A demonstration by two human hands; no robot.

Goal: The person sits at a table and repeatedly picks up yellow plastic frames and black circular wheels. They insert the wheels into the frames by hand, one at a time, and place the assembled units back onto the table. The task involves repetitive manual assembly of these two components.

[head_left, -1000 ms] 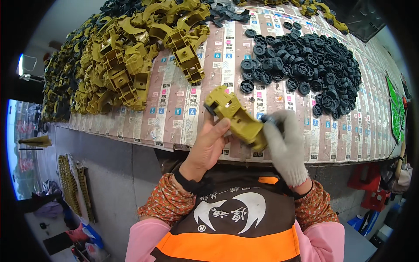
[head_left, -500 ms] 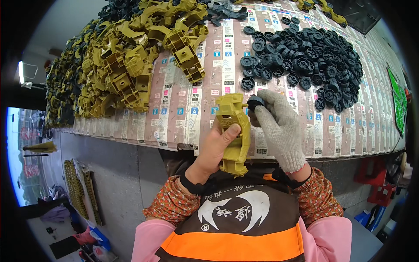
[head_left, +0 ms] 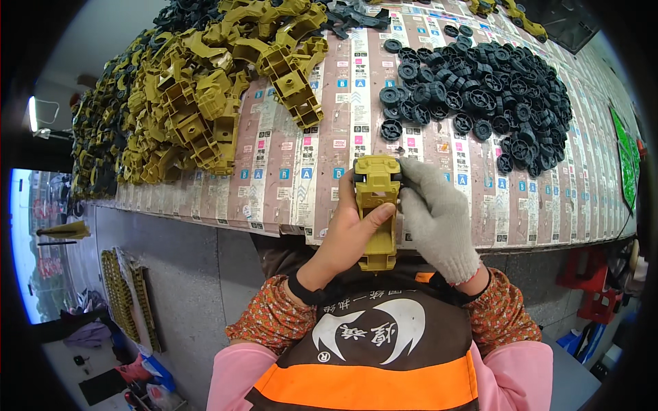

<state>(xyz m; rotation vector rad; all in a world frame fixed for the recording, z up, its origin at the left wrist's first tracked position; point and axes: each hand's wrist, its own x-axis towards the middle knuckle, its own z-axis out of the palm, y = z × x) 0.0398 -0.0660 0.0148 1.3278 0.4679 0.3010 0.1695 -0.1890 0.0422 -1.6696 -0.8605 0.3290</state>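
Observation:
My bare left hand [head_left: 345,233] grips a mustard-yellow plastic toy car body [head_left: 378,198] at the table's front edge, thumb across its top. The body lies lengthwise, one end pointing away from me. A black wheel shows at each side of its far end. My right hand [head_left: 435,222], in a pale knitted glove, has its fingers closed at the body's right side, around the black toy wheel [head_left: 397,177] there. The gloved fingers hide part of that wheel.
A big heap of yellow toy car bodies [head_left: 185,116] covers the table's left side. Loose black wheels [head_left: 480,99] are piled at the back right. Dark plastic parts [head_left: 353,19] lie at the far edge, and a green sheet [head_left: 624,157] is at the right.
My right hand has brought the black wheel against the body's right side. The body has turned in my left hand, its top now facing up and its far end slightly nearer me.

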